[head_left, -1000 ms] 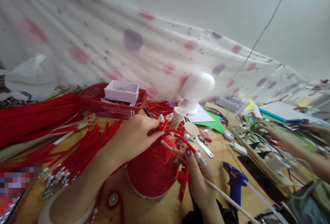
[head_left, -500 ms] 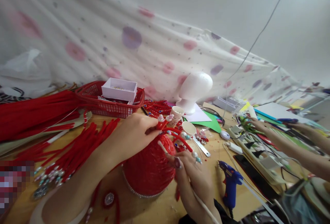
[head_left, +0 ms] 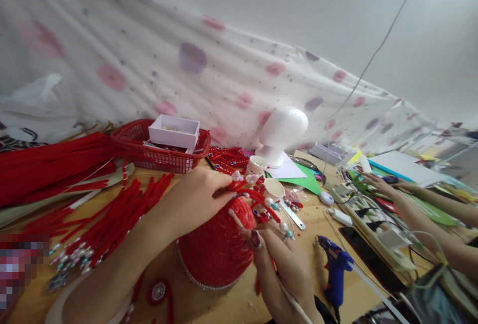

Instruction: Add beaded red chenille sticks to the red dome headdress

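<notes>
A red-wrapped dome (head_left: pixel 212 254) with a row of pearl-like beads along its lower edge stands on the table before me. My left hand (head_left: pixel 197 194) reaches over its top, the fingers pinched on red cords (head_left: pixel 254 193) tipped with white and turquoise beads. Close to the dome's right side, my right hand (head_left: pixel 280 259) is closed around a thin pale stick (head_left: pixel 236 218). The stick's tip is at the dome's upper surface; whether it touches I cannot tell. Part of the stick is hidden by my fingers.
Behind stand a red basket (head_left: pixel 164 160), paper cups (head_left: pixel 274 188) and a white foam head (head_left: pixel 286 127). Red cords (head_left: pixel 119 214) lie left. A blue glue gun (head_left: pixel 334 264) and a power strip (head_left: pixel 373 229) are right. Another person's hand (head_left: pixel 377 183) works beyond.
My two hands hold nearly the same place over the dome, with the same grips. The other person's hands at the right have shifted slightly.
</notes>
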The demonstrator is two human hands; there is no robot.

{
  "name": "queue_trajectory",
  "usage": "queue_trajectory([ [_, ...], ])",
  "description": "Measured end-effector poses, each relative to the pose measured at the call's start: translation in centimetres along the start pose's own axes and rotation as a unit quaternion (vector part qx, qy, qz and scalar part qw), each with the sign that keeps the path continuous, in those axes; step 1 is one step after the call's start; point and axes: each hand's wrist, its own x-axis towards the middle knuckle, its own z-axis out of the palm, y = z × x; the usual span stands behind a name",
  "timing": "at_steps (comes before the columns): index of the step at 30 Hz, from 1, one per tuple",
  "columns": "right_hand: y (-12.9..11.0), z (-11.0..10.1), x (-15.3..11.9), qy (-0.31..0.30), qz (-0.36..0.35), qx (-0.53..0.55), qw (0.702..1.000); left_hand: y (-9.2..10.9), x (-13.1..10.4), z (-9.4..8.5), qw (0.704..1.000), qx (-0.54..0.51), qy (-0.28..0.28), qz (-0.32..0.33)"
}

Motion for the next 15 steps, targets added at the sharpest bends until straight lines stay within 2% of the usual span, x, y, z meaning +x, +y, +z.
queue_trajectory([
  [3, -0.2, 0.4, -0.3, 0.038, -0.010, -0.005, 0.999, 0.1, -0.1, -0.1, 1.000, -0.017, -0.002, 0.003],
  [7, 0.1, 1.1, -0.7, 0.053, 0.030, -0.011, 0.998, 0.1, 0.0, -0.1, 1.000, -0.025, -0.005, -0.006],
  [10, 0.4, 1.6, -1.3, 0.060, 0.041, 0.011, 0.997, 0.1, 0.1, -0.1, 1.000, -0.025, -0.004, -0.012],
  [15, 0.4, 2.1, -2.6, 0.116, 0.037, 0.047, 0.991, 0.1, 0.1, -0.2, 1.000, -0.022, -0.010, -0.016],
])
